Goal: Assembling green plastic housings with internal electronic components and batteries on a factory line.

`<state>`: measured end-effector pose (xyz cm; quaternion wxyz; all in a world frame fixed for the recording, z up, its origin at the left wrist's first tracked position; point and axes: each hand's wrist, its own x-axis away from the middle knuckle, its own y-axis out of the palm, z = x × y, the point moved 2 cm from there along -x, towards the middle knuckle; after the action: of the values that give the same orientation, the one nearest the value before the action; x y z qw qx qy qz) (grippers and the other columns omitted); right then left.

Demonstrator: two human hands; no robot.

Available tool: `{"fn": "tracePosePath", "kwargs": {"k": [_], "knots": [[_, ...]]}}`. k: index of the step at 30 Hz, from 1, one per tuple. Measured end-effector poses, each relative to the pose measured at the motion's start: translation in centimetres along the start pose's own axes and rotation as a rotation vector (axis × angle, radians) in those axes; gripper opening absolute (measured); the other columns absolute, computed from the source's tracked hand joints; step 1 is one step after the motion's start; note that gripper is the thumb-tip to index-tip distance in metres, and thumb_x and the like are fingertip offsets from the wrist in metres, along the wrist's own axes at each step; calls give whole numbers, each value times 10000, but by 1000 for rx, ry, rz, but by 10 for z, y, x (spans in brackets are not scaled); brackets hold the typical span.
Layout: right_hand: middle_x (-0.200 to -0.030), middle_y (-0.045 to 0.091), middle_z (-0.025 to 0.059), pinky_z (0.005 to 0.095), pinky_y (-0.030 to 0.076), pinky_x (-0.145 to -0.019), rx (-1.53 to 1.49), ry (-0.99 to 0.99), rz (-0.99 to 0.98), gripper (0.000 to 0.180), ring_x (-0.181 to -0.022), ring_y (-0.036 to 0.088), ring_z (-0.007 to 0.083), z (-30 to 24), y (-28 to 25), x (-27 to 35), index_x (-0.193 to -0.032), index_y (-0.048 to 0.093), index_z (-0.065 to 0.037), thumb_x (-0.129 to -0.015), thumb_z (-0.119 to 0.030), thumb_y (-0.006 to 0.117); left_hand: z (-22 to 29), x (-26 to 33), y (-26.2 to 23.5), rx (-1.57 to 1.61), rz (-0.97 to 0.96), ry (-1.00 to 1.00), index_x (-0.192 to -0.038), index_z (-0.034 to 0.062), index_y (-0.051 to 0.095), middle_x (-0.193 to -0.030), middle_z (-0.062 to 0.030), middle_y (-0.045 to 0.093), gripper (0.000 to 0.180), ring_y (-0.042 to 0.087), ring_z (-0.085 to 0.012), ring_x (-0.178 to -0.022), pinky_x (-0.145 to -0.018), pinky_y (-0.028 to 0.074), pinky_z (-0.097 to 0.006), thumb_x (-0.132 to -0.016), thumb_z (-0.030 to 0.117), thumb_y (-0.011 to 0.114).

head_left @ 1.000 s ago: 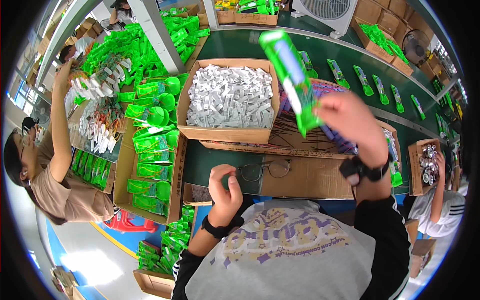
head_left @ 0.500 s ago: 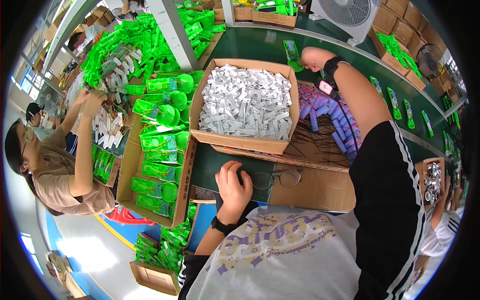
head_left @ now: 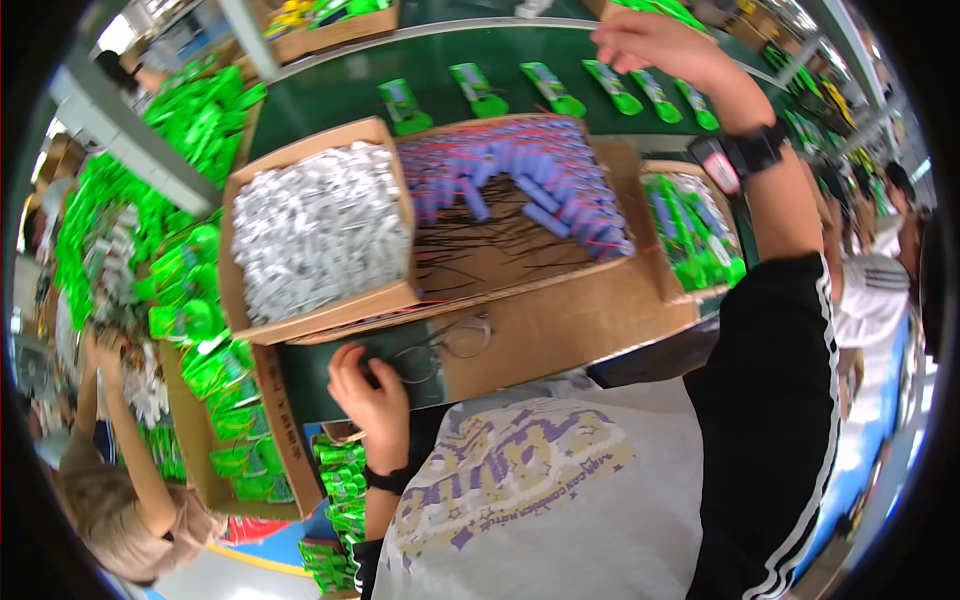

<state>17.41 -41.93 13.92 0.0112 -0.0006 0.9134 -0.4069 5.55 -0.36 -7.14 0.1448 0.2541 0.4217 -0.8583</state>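
Observation:
My right hand point(head_left: 655, 50) is stretched out over the far green belt point(head_left: 330, 85), fingers extended and slightly blurred, with nothing seen in it. Below and beside it lies a row of green plastic casings point(head_left: 552, 90). Close to my body, my left hand point(head_left: 370, 395) hovers or rests at the table edge, fingers loosely bent, thumb apart, holding nothing. A pair of glasses point(head_left: 465, 338) lies just right of it. Behind the glasses is a shallow cardboard tray point(head_left: 480, 280) of purple wired cylinders point(head_left: 590, 200). Left of that, a carton point(head_left: 345, 322) is heaped with small white plastic pieces point(head_left: 315, 225).
A small box point(head_left: 675, 285) of green casings stands right of the tray. At left is a long carton point(head_left: 288, 430) of green casings with wires. A co-worker's arms point(head_left: 135, 450) reach in beyond it. A metal post point(head_left: 140, 130) rises at the upper left.
The view has swung to the right. My right hand has left the green casing it was at and now reaches over the row, fingers extended. My left hand stays by the glasses.

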Motion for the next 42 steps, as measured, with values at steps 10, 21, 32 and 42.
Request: {"fn": "tracePosePath", "kwargs": {"k": [10, 21, 32, 42], "knots": [[-653, 578, 163, 371, 439, -577, 512, 523, 96, 355, -587, 548, 296, 99, 69, 194, -765, 592, 5, -780, -350, 574, 4, -5, 8, 85, -47, 88, -919, 16, 515, -1000, -93, 542, 184, 469, -185, -674, -670, 362, -303, -741, -26, 495], [-486, 447, 165, 376, 371, -474, 425, 473, 212, 325, -465, 499, 207, 125, 49, 191, -608, 536, 54, -705, -255, 562, 41, -7, -25, 821, -446, -128, -927, 8, 539, -840, -47, 560, 154, 465, -83, -656, -606, 401, -213, -804, -32, 456], [-757, 571, 12, 216, 416, -641, -305, 90, 92, 230, -702, 510, 71, -36, 83, 158, -927, 565, 10, -832, -198, 547, 80, -25, -15, 1381, -929, -238, -1203, 20, 377, -1156, -113, 482, 370, 510, -164, -968, -827, 397, -283, -905, 234, 427], [-742, 587, 36, 235, 427, -594, -320, -220, -657, 201, -664, 524, 78, -155, 190, 82, -871, 572, 13, -863, -183, 528, 61, -29, -65, 1627, -419, -478, -1149, 39, 361, -1077, -174, 531, 384, 575, -261, -931, -771, 487, -355, -891, 306, 461]]}}
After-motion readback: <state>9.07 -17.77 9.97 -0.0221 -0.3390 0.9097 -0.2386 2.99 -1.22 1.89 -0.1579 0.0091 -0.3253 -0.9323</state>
